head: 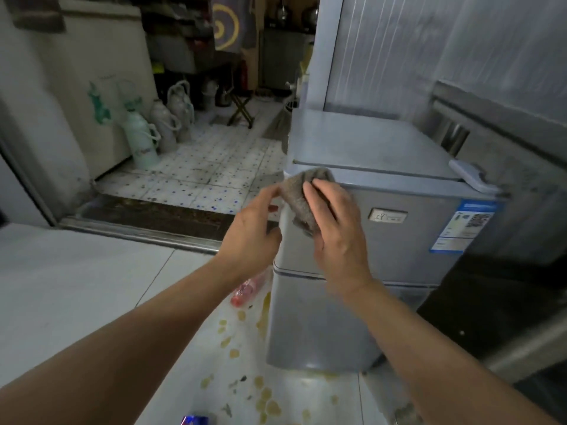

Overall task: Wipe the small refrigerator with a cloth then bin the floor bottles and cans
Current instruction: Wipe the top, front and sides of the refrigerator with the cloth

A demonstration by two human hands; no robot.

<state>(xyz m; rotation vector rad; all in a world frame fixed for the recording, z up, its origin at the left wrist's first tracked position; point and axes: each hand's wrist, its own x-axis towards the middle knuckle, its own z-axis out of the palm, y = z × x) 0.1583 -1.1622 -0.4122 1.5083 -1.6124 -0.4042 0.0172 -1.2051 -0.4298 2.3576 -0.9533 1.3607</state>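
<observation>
Head view: small refrigerator (pixel 383 240) stands on pale floor (pixel 76 286), grey, two doors, blue label at upper right of front. Brown cloth (pixel 302 197) draped over its top left front corner. Right hand (pixel 333 228) lies on cloth, fingers straight, pressing it against upper door. Left hand (pixel 251 231) pinches cloth's left edge with curled fingertips. Plastic bottle (pixel 248 289) with red cap lies on floor just beside fridge. Blue can (pixel 194 420) at bottom edge. Yellowish spill spots (pixel 264 403) across tiles.
</observation>
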